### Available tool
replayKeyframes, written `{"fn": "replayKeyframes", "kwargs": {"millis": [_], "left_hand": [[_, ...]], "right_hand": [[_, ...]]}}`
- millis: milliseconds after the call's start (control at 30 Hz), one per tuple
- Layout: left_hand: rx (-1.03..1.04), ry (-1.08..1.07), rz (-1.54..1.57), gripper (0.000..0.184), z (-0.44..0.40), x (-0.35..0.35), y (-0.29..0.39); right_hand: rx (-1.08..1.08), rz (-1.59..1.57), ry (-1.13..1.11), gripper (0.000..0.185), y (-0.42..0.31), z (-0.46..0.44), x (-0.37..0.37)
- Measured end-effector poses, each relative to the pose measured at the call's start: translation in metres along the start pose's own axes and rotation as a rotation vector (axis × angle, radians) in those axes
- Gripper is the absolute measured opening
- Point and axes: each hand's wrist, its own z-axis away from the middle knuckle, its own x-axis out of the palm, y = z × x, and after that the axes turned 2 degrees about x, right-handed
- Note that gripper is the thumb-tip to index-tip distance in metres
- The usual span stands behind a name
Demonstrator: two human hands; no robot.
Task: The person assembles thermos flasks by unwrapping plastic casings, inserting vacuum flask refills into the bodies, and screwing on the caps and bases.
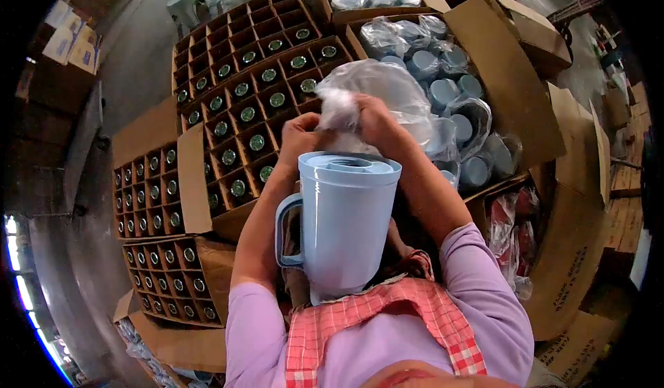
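Left hand [300, 139] and right hand [375, 122] pinch a clear, crumpled plastic bag [337, 110] just beyond the pale-blue, lidded plastic pitcher [348, 218].
The bag looks light, limp, slippery: grip bunched film; the pitcher, probably stiff and smooth, by its handle [281, 234].

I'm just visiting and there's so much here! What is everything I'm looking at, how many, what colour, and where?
Lidded jug: one, light blue, between the forearms
Plastic bunch: one, translucent whitish, between the hands
Partitioned cartons: several, brown, left
Round-topped items: many, greenish-silver, in carton cells
Open carton: one, brown, upper right
Plastic-wrapped pieces: many, light blue, in that carton
Wrapped items: several, dark red, lower right
Floor: one, grey, left
Apron: one, red-and-white checked, on the torso
Sleeves: two, lilac, upper arms
Left fingers: one hand's, bare, beside the plastic, grip blurred
Right fingers: one hand's, bare, on the plastic
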Motion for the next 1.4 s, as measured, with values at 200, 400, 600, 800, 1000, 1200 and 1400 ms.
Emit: {"fn": "replayKeyframes", "kwargs": {"millis": [200,400,600,800,1000,1200,1400], "left_hand": [[-0.019,0.449,-0.394,0.014,0.01,-0.06,-0.017],[0.139,-0.05,-0.418,0.036,0.01,-0.001,-0.002],[0.15,0.367,-0.59,0.008,0.01,-0.044,-0.022],[0.2,0.407,0.018,0.009,0.079,-0.043,0.046],[0.673,0.103,-0.651,0.012,0.17,-0.033,0.057],[-0.094,-0.412,-0.59,0.013,0.281,-0.013,0.022],[-0.38,-0.687,-0.578,0.022,0.271,0.009,0.039]], "right_hand": [[-0.07,0.268,0.425,0.023,0.002,0.008,-0.038],[-0.073,-0.02,0.315,0.019,0.014,-0.005,0.002],[-0.069,0.659,0.357,0.022,0.005,0.01,-0.03],[-0.398,0.209,-0.041,0.012,0.005,0.09,-0.032],[-0.081,0.495,-0.287,0.013,0.051,0.169,-0.06],[-0.13,1.149,-0.55,0.026,0.069,0.238,-0.056],[-1.141,1.488,-0.776,0.029,0.031,0.192,0.085]]}}
